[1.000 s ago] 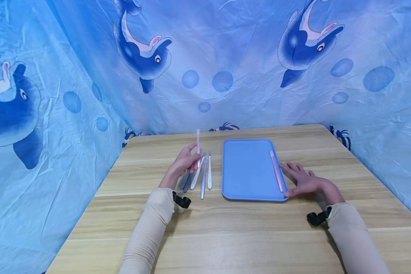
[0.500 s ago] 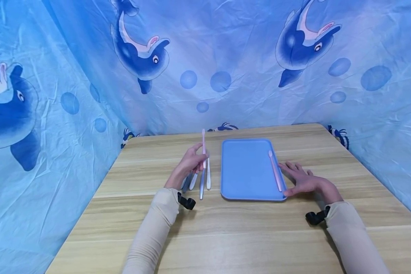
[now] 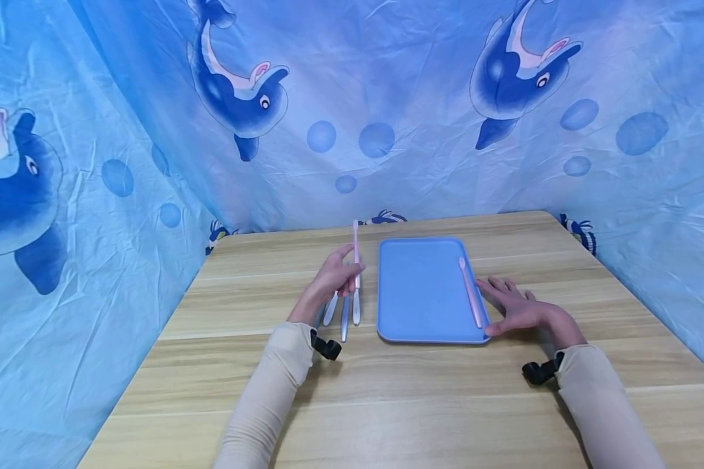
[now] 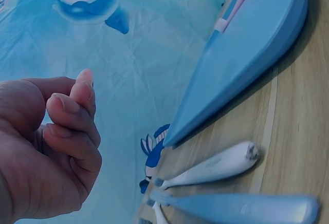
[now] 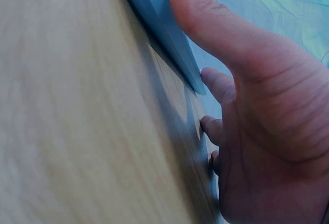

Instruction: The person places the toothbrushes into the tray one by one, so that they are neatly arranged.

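My left hand [image 3: 336,275] pinches a pink toothbrush [image 3: 356,246] between thumb and fingers, its head pointing up and away. Under and beside that hand several toothbrushes lie on the table, among them a blue one [image 3: 344,320] and a white one [image 3: 356,309]. In the left wrist view the fingers are curled, and the white toothbrush [image 4: 216,167] lies near the tray. A blue tray [image 3: 416,286] stands to the right, with another pink toothbrush [image 3: 470,294] along its right side. My right hand [image 3: 519,307] rests at the tray's right edge, thumb on the rim, fingers spread.
The wooden table [image 3: 387,404] reaches back to a blue dolphin-print cloth [image 3: 352,98], which also hangs along the sides. Each wrist carries a small black camera; the left one [image 3: 326,347] sits close above the table.
My left hand has moved right with the pink toothbrush, from over the left toothbrushes to over the rightmost white one, nearer the tray. My right hand has stayed at the tray's edge.
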Tool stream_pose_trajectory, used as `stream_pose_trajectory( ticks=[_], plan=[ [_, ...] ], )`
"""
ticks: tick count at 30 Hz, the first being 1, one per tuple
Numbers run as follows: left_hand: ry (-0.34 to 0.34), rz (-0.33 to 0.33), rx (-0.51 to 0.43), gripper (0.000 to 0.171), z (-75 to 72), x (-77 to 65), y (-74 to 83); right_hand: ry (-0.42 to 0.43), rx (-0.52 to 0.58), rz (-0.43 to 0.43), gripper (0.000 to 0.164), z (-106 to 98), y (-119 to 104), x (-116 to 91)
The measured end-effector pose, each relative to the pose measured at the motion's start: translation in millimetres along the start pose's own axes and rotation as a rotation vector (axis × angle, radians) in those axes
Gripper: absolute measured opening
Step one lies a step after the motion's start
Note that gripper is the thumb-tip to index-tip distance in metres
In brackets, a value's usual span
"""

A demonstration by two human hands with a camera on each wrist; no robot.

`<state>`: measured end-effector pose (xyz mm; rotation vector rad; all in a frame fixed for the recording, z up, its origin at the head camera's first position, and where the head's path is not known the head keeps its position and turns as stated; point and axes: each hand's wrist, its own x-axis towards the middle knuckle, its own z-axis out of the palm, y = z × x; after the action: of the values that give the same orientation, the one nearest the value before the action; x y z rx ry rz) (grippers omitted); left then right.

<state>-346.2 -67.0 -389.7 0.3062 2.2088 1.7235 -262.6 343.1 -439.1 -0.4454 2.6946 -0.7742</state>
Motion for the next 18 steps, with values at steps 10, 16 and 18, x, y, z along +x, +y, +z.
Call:
stream_pose_trajectory(
  ticks=[10,16,18],
  plan=[
    [0.000,-0.010,-0.012,0.073,13.7,4.4,2.8,-0.002,-0.006,0.006,0.119,-0.1,-0.5,0.7],
    [-0.010,-0.002,-0.018,0.073,22.4,5.5,6.2,-0.003,-0.004,0.008,0.119,-0.4,-0.7,0.8],
    [-0.017,0.006,-0.014,0.074,25.1,5.3,7.5,-0.002,-0.004,0.007,0.118,-0.4,-1.0,0.7]
  ],
)
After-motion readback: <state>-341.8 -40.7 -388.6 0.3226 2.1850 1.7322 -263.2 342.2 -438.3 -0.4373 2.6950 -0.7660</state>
